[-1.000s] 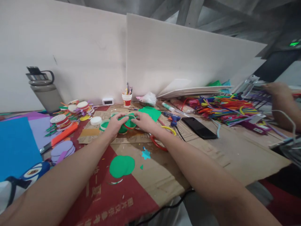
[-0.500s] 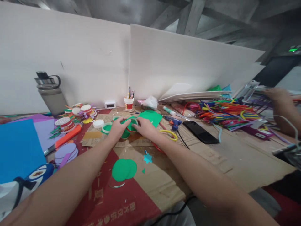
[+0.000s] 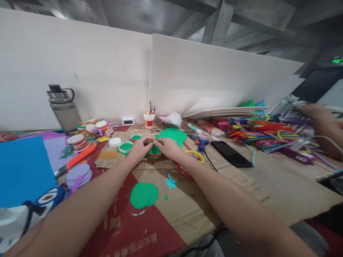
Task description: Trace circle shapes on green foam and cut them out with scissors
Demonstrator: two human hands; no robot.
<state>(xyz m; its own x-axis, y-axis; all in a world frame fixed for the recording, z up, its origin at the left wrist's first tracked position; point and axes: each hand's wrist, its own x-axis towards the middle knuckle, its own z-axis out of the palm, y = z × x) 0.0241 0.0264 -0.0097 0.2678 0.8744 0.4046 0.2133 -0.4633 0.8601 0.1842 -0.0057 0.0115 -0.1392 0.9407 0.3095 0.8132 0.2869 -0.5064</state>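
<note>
My left hand (image 3: 139, 148) and my right hand (image 3: 169, 148) meet at the far rim of a short round cup (image 3: 154, 152) with a red band and green inside. The thumbs and fingers of both hands are closed at this rim, and my fingers hide part of it. Two more low white cups with green insides, one nearer (image 3: 125, 147) and one behind it (image 3: 136, 137), stand left of my hands. Beside them is a white round lid (image 3: 115, 142). Closer to me lie overlapping green discs (image 3: 144, 195) and a blue star-shaped cutout (image 3: 170, 182).
A green sheet (image 3: 172, 136), a blue glue gun (image 3: 203, 143) and a black phone (image 3: 230, 153) lie to the right. On the left are an orange box cutter (image 3: 80, 157) and a grey bottle (image 3: 64, 110). Another person's arm (image 3: 325, 125) reaches in at far right.
The cup between my hands was tilted and raised; now it sits lower and more level. My fingers have come closer together over its far rim. The view has shifted slightly.
</note>
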